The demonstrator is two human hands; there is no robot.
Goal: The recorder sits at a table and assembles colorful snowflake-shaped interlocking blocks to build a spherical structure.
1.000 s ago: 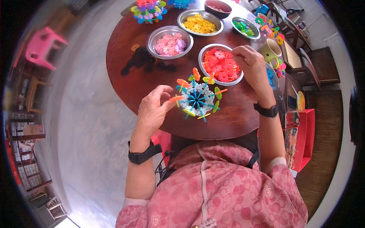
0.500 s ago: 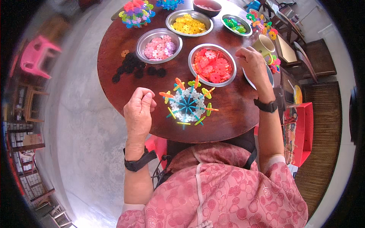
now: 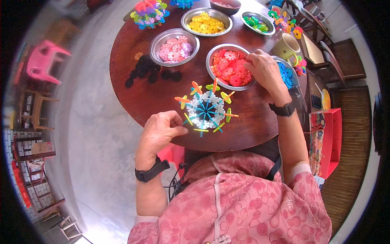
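Note:
On the near part of the round table lies a wheel-shaped build (image 3: 206, 110) of interlocking flower discs: white ring, blue spokes, yellow-green and orange discs around its outside. My left hand (image 3: 159, 131) is beside its left edge, thumb and curled index finger apart, with nothing visible between them. My right hand (image 3: 266, 75) reaches over the right rim of a metal bowl (image 3: 209, 67) of red flower discs (image 3: 229, 68). Its fingers are bent together at the discs; whatever is between the fingertips is hidden.
Metal bowls of pink discs (image 3: 174, 49), yellow discs (image 3: 206, 24), green discs (image 3: 256, 23) and blue discs (image 3: 285, 75) stand around. Black discs (image 3: 147, 70) lie loose at left. A cup (image 3: 287, 48) stands at right, a finished colourful ball (image 3: 148, 14) far left.
My right hand has moved left and down to the red discs, uncovering the blue ones. My left hand has moved right toward the wheel-shaped build, its thumb now away from the fingers.

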